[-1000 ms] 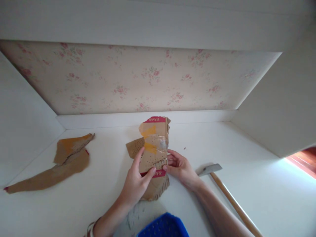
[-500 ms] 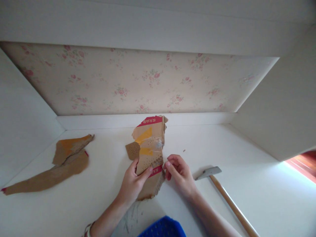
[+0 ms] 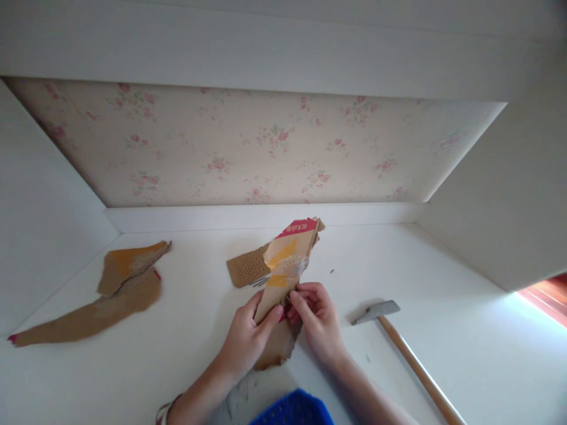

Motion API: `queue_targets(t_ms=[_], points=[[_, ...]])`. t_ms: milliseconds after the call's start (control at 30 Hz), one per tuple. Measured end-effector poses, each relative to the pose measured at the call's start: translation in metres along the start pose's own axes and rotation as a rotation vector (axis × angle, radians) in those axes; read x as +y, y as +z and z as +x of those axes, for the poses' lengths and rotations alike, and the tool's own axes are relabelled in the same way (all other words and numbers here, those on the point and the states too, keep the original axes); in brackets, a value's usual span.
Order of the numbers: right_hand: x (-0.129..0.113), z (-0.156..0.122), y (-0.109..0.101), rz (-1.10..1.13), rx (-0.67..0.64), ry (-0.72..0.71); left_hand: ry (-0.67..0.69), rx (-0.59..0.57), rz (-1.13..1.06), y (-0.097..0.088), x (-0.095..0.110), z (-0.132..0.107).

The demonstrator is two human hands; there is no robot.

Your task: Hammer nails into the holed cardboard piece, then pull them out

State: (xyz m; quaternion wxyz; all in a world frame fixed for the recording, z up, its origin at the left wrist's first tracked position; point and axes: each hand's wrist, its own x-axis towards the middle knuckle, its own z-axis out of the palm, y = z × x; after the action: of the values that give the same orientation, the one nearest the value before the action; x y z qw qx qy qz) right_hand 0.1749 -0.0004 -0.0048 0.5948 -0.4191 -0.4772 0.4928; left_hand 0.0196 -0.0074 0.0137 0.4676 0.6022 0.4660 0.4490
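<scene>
The torn brown cardboard strip (image 3: 287,260), printed with red and yellow, stood tilted to the right above the white surface (image 3: 443,295), lifted near its middle. The left hand (image 3: 248,339) was closed on its lower left side, thumb on the printed face. The right hand (image 3: 316,319) had its fingertips curled shut on the strip's right edge, touching the left hand's fingers. Just behind the strip lay a perforated brown cardboard scrap (image 3: 245,268), with thin grey shapes beside it, perhaps nails. A wooden-handled hammer (image 3: 416,366) lay to the right, apart from the hands. Two larger torn cardboard pieces (image 3: 110,295) lay well to the left. A blue perforated plastic basket (image 3: 295,410) sat at the near edge.
</scene>
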Motion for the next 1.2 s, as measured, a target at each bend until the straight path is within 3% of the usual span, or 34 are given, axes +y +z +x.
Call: queue_targets(t_ms=[200,333,567,800,1200], points=[[-0.008,-0.002,-0.002,-0.152,-0.080,-0.053,0.107,0.048,0.275,-0.001,0.000,-0.002],[-0.008,-0.003,-0.001,-0.217,-0.124,-0.061,0.115,0.061,0.272,-0.002,0.001,-0.003],[-0.008,-0.004,-0.002,-0.191,-0.169,-0.011,0.044,0.016,0.079,-0.003,0.005,-0.004],[-0.015,-0.001,-0.006,-0.166,-0.272,0.080,0.102,0.061,0.264,-0.004,0.001,-0.002],[-0.021,-0.001,-0.005,-0.149,-0.253,0.112,0.191,0.146,0.430,0.001,-0.007,-0.005]])
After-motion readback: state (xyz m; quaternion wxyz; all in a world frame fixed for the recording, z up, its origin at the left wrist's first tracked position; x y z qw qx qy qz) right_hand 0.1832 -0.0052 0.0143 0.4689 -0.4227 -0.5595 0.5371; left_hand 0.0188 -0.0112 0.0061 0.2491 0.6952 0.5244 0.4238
